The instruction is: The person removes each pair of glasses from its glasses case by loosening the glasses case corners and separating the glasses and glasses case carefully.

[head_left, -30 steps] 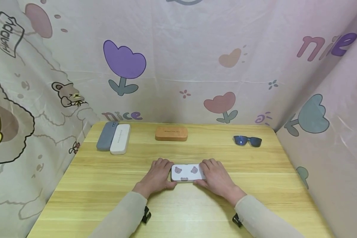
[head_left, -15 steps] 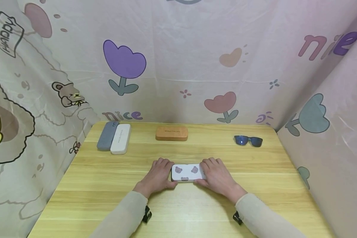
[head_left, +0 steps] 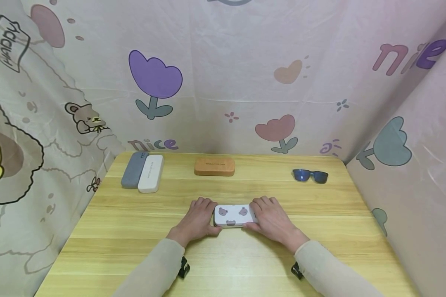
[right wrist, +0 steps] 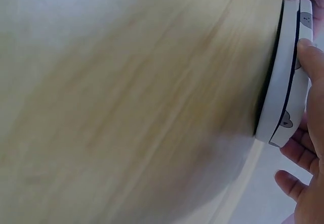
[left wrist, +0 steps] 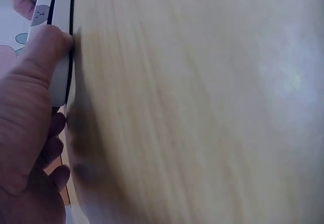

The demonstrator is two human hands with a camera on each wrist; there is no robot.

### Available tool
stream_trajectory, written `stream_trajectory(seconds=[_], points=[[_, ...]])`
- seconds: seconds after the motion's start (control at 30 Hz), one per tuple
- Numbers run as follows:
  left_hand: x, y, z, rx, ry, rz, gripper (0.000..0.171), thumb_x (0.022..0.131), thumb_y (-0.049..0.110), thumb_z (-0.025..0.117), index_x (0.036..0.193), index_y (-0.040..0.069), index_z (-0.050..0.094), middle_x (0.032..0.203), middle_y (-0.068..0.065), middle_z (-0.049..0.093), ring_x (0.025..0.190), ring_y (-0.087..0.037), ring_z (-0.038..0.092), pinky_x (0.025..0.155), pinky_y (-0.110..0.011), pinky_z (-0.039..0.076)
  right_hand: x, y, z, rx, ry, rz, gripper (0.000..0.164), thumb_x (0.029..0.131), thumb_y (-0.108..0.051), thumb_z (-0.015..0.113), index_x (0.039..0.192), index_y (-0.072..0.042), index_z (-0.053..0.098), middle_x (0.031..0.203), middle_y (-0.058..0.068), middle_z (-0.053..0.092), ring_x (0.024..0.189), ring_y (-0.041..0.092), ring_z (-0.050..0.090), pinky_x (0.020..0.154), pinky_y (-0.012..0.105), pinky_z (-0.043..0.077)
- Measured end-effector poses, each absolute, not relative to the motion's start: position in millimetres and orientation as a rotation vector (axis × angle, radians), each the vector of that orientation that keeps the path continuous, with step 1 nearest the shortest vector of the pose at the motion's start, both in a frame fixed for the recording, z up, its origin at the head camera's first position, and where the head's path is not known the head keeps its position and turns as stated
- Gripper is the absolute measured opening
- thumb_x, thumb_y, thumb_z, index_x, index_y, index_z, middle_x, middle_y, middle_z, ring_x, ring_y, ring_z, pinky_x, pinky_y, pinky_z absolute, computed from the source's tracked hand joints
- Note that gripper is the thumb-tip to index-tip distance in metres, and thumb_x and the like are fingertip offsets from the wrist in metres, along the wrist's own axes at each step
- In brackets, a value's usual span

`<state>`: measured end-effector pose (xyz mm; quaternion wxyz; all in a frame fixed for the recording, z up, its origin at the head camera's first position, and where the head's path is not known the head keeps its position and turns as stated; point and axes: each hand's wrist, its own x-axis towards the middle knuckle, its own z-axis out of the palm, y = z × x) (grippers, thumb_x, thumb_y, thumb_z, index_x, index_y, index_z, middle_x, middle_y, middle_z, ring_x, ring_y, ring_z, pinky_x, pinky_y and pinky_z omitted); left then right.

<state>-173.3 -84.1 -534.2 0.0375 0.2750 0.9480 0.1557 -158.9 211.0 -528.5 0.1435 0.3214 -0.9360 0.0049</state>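
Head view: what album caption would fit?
Left hand and right hand hold a bear-print case on a wood-grain table, sunglasses and a brown case beyond.

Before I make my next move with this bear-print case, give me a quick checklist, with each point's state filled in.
1. Left hand holding the bear-print case at its left end: ok.
2. Right hand holding its right end: ok.
3. Lid open: not ok; it looks closed down on the base.
4. What is inside: cannot tell; no interior shows.
5. Sunglasses clear of both hands: ok, lying apart toward the far right of the table.
6. Brown case, white case and blue-gray case out of the way: ok, all beyond the hands.
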Motion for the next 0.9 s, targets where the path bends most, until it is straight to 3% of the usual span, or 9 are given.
stream_trajectory(seconds=[0.9], points=[[-174, -84, -534, 0.817, 2.877, 0.518, 0.083, 0.082, 0.057, 0.084, 0.142, 0.004, 0.058, 0.133, -0.009, 0.061, 0.126, -0.030, 0.049, 0.113, -0.052, 0.037, -164, 214, -516, 1.005, -2.764, -0.010, 0.064, 0.100, -0.064, 0.057, 0.128, -0.007, 0.068, 0.129, 0.010, 0.070, 0.118, 0.027, 0.063, 0.097, 0.042, 0.051]])
